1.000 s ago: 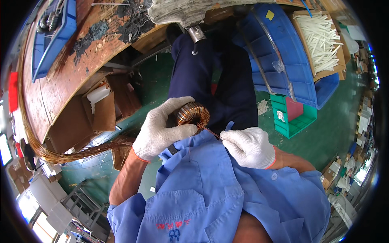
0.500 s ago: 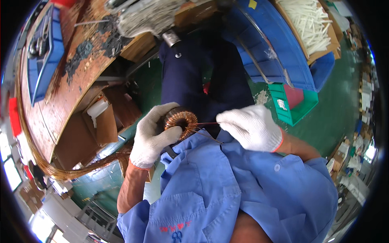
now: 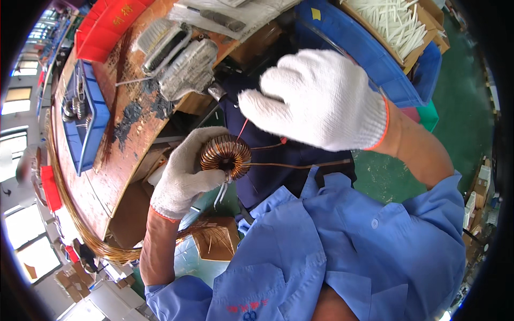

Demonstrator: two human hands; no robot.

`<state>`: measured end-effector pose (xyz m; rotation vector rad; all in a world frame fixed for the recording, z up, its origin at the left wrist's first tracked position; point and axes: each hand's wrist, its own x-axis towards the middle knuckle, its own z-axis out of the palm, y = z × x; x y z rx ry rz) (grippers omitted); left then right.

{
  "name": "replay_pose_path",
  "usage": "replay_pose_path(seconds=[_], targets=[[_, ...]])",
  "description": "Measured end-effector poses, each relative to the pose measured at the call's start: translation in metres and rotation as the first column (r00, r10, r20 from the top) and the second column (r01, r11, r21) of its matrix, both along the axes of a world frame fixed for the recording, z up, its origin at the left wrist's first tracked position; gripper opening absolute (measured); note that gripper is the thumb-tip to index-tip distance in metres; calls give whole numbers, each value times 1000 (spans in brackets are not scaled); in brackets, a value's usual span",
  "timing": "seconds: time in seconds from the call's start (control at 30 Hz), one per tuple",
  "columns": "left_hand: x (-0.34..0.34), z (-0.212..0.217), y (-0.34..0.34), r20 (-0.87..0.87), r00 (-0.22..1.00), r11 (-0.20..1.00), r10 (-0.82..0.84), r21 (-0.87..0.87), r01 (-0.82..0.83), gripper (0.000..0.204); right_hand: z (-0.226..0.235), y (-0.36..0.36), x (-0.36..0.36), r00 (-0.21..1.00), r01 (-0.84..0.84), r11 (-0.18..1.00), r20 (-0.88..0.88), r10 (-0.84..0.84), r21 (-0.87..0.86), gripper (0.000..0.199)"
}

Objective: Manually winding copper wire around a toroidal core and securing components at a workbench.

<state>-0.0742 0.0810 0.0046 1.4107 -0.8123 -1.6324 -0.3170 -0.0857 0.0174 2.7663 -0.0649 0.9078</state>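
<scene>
A ring-shaped coil wound with copper wire is gripped at its left side by my left hand, in a white knitted glove. Whitish-grey leads hang beneath its centre. From its right side a long copper wire end reaches across my dark trousers, and a shorter one ends near a small red piece. My right hand, gloved too, is raised up and right of the coil with curled fingers. A reddish wire runs from the coil top to its thumb; the grip itself is hidden behind the glove.
On the worn bench at left stand a blue bin with metal parts and a red bin. Plastic-wrapped metal tools lie nearby. Copper wire strands curve round the bench edge. A carton of white strips sits upper right.
My right hand has risen up and leftward, nearer the coil. The coil has turned in my left hand, bringing the whitish leads and more wire ends into sight. The view has shifted toward the bench.
</scene>
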Motion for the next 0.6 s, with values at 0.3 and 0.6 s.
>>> replay_pose_path(seconds=[0.3,0.6], targets=[[-20,7,-12,64,998,1000,21,15,-22,60,-17,-17,17,985,137,990,113,-134,-16,14],[-22,-22,-17,-151,982,992,110,72,-100,47,-43,-10,35,987,-40,-132,18,-159,990,16]])
